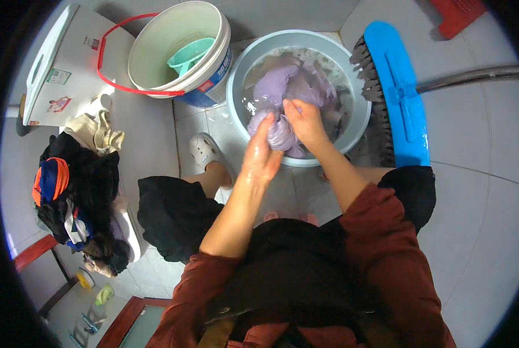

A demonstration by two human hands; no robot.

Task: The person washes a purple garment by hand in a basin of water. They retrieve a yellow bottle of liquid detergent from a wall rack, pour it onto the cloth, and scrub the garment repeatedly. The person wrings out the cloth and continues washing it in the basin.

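Both my hands are over a round light blue plastic basin [362, 126] of soapy water. In it lies a wet lavender garment [276, 85], partly under the water, with suds near the basin's far rim. My left hand [261, 154] has a bunched ribbed part of the garment in its grip, at the near left side of the basin. On the right of that bunch, my right hand [305, 122] pinches the fabric with curled fingers. Water glistens on my left hand and wrist. Darker shapes in the water are too murky to name.
Left of the basin stands a white bucket [139, 65] with a red handle, a green plastic scoop [192, 52] inside. A blue broom head [400, 95] with grey bristles is close on the right. Piled clothes [94, 174] lie farther left, atop a white appliance or fixture.
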